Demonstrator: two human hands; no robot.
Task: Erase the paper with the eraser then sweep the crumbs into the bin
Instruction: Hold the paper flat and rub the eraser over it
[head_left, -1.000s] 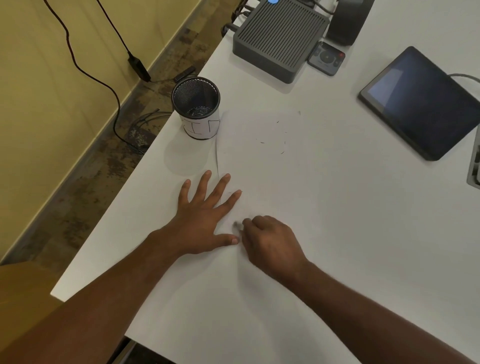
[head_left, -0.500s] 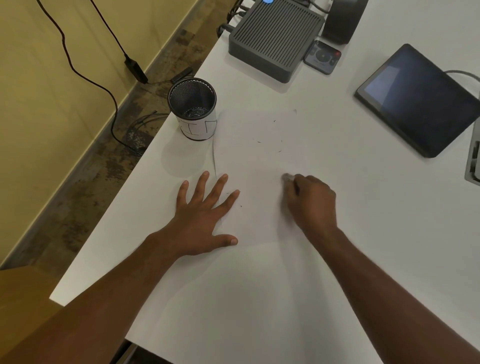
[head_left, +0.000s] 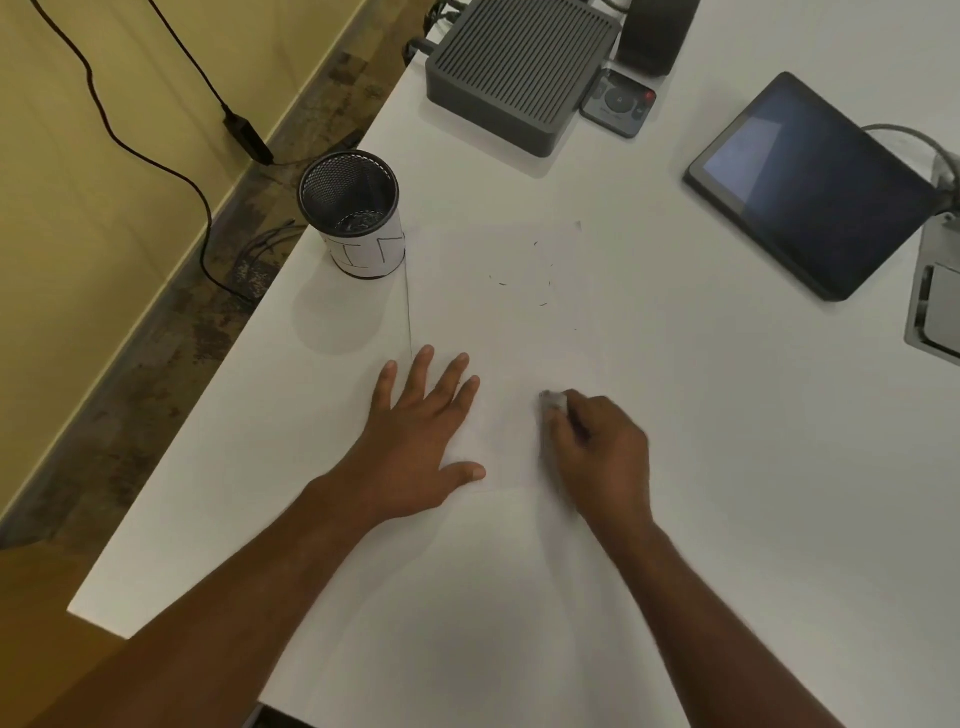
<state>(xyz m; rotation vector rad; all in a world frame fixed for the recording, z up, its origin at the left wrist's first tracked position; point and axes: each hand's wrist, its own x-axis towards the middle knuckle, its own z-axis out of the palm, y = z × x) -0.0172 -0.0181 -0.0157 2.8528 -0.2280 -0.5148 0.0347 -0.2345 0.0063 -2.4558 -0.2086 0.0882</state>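
Rubbing goes on: right hand (head_left: 597, 452), fingers clamped on eraser (head_left: 554, 401), has swung back toward frame centre from further right half a second ago. Left hand (head_left: 415, 431) still flat, fingers spread, pinning paper (head_left: 519, 332) at lower left. Faint marks remain upper centre, so erasing unfinished. Bin (head_left: 353, 213) upper left, touching paper corner; bare surface (head_left: 727, 467) right.

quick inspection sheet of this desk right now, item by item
surface: white table, bare in front.
job's things: white paper sheet with faint pencil marks; small grey eraser on it; black mesh bin at the sheet's far left corner.
clutter: dark tablet, grey ribbed box, small remote.
grips: left hand flat on the paper; right hand pinches the eraser.
cables: black cable on the floor.
surroundings: yellow wall.
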